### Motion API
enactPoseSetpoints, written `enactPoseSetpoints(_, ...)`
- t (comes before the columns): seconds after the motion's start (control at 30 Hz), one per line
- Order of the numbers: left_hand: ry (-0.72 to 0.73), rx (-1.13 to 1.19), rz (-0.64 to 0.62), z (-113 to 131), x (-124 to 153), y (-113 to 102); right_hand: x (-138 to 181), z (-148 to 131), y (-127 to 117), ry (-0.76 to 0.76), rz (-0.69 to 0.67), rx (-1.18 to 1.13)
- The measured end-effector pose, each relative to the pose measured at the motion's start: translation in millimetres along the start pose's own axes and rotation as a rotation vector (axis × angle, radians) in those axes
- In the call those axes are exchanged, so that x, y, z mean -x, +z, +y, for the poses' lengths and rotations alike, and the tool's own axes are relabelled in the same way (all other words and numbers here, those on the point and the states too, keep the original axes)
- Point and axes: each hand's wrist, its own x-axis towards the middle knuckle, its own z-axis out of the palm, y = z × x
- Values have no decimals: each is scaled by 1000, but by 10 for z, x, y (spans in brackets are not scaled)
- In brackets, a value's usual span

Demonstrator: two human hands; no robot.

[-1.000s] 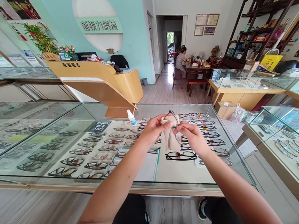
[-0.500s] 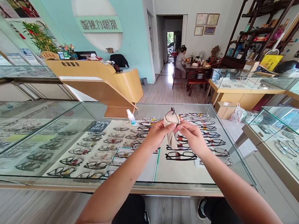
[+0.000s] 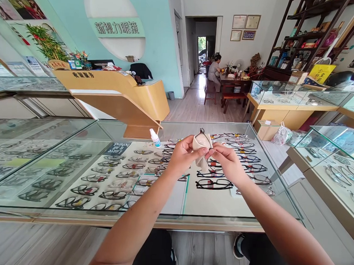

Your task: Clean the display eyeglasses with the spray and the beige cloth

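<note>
Above the glass counter, my left hand (image 3: 185, 152) is closed on a beige cleaning cloth (image 3: 202, 141), which wraps a lens of a pair of dark-framed eyeglasses (image 3: 202, 131). My right hand (image 3: 225, 155) pinches the frame's near edge between thumb and fingers, close to the left thumb. Cloth and fingers cover much of the glasses. A loose end of the cloth hangs below the hands. To the left, a small white spray bottle (image 3: 155, 138) with a blue label stands on the glass.
Rows of eyeglasses (image 3: 114, 195) lie inside the glass display counter (image 3: 213, 226) under my arms. More showcases (image 3: 285, 99) stand at the right. A wooden reception desk (image 3: 108, 90) is beyond the counter; a person (image 3: 214, 73) sits at a table far back.
The cloth has shifted around the lens, its hanging end drawn up shorter. My left hand has tilted slightly, its fingers spreading more behind the cloth. My right hand stays nearly in place.
</note>
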Motion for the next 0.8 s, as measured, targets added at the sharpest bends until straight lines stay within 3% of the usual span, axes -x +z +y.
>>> enactPoseSetpoints(0.43,130,-106,75,8,57,30,28,3,38,3,-188,-26)
enactPoseSetpoints(0.67,174,-184,185,1,46,28,40,10,91,-17,-194,6)
enactPoseSetpoints(0.8,145,-195,70,-14,-5,-49,32,23,57,29,-140,-30)
